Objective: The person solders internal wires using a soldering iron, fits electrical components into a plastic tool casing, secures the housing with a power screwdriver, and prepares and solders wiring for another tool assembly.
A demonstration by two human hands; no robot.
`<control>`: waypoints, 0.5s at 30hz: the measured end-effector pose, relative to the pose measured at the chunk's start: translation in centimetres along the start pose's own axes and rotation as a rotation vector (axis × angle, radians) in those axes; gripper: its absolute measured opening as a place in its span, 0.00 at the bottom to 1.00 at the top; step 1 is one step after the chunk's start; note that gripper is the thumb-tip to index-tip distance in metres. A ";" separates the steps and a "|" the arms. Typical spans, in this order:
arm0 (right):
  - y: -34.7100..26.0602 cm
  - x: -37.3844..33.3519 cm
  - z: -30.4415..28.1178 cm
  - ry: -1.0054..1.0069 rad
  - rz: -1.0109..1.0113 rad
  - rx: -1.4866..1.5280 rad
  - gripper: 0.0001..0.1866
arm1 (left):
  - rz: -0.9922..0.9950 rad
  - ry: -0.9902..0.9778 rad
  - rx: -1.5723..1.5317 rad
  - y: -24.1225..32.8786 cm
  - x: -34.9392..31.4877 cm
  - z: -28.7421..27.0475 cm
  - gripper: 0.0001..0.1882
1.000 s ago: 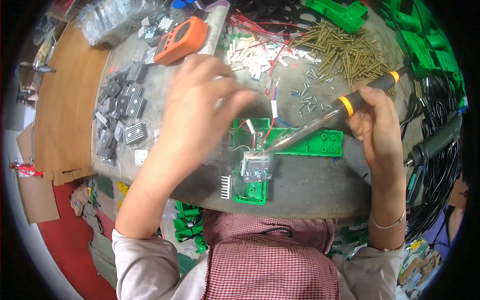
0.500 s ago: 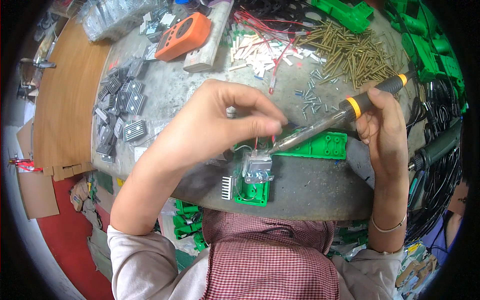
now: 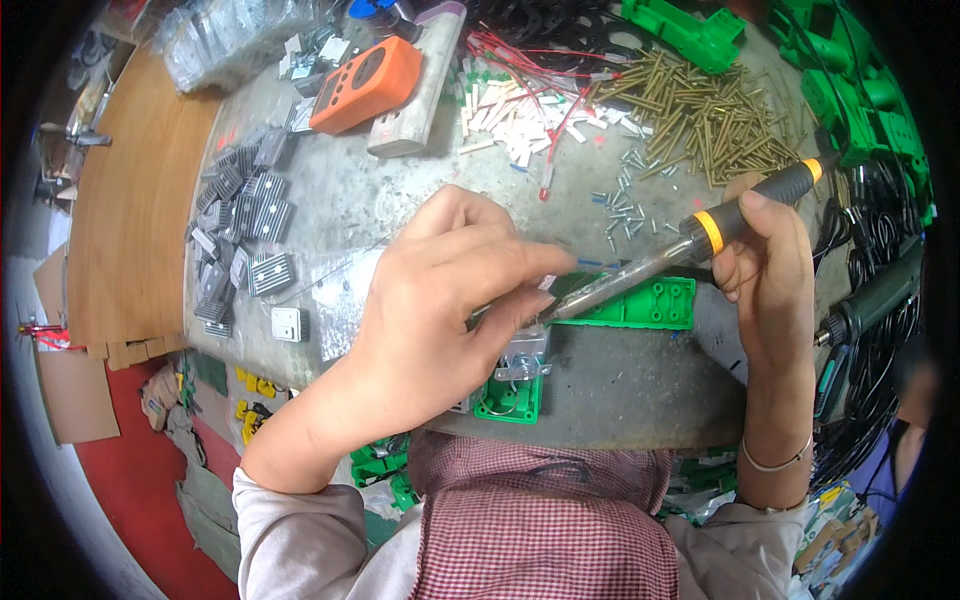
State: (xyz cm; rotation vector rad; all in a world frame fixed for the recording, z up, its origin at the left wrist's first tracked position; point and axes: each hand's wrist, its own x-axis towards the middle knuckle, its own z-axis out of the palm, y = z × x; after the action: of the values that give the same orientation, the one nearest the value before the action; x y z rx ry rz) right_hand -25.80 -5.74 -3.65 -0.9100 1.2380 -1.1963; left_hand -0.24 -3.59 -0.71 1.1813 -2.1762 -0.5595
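My right hand (image 3: pixel 768 240) grips a soldering iron (image 3: pixel 640 272) by its black handle with yellow bands. The iron slants down to the left, its tip end beside my left fingertips. My left hand (image 3: pixel 435 295) is closed in a pinch over the work; its fingers hide what they hold. Just below those fingertips is a small silvery metal component (image 3: pixel 524 360) with mounting tabs. It sits over a green plastic housing (image 3: pixel 522 404), partly covered by my left hand. Under the iron's shaft lies a long green housing piece (image 3: pixel 648 302) with its hollow side up.
Finned grey heat sinks (image 3: pixel 262 205) are heaped at the left. Toward the back are an orange meter-like device (image 3: pixel 366 86), white sticks (image 3: pixel 515 115), red wires (image 3: pixel 552 150), brass-coloured pins (image 3: pixel 705 125) and loose screws (image 3: pixel 627 215). Green housings (image 3: pixel 850 115) and black cables (image 3: pixel 870 330) crowd the right.
My left hand has come nearer and turned over, now covering the wires and much of the component. The iron has shifted only slightly in my right hand.
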 end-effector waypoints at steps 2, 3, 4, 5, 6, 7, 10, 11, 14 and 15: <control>0.0 0.1 -0.2 0.007 -0.006 -0.017 0.15 | 0.027 -0.007 0.015 -0.2 0.0 0.1 0.17; 0.0 0.3 -0.5 0.038 -0.013 0.030 0.13 | 0.037 -0.002 0.018 -0.2 0.0 0.2 0.17; 0.1 0.4 -0.9 0.070 -0.020 0.076 0.12 | 0.047 0.002 0.021 -0.2 0.0 0.2 0.18; 0.1 0.5 -1.1 0.074 -0.020 0.077 0.12 | 0.049 -0.001 0.020 -0.2 0.1 0.3 0.18; 0.2 0.5 -1.2 0.050 -0.017 0.076 0.12 | 0.065 0.005 0.034 -0.2 0.1 0.3 0.18; 0.2 0.6 -1.3 0.026 -0.014 0.076 0.13 | 0.082 0.011 0.047 -0.3 0.0 0.3 0.19; -0.1 0.2 -0.5 0.024 0.022 0.040 0.14 | 0.091 0.003 0.052 -0.3 0.1 0.4 0.19; 0.0 0.2 -0.5 0.026 0.021 0.041 0.14 | 0.093 0.002 0.052 -0.2 0.2 0.4 0.19; 0.1 0.3 -0.6 -0.016 -0.004 0.004 0.15 | 0.096 0.003 0.045 -0.2 0.3 0.5 0.19; 0.0 0.2 -0.4 -0.002 0.008 0.003 0.15 | 0.097 0.004 0.042 -0.3 0.3 0.5 0.19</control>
State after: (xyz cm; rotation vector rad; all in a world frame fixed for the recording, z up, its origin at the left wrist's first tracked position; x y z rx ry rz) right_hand -26.25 -5.93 -3.76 -0.9033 1.2366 -1.1905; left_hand -0.51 -3.91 -1.13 1.0911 -2.2386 -0.4717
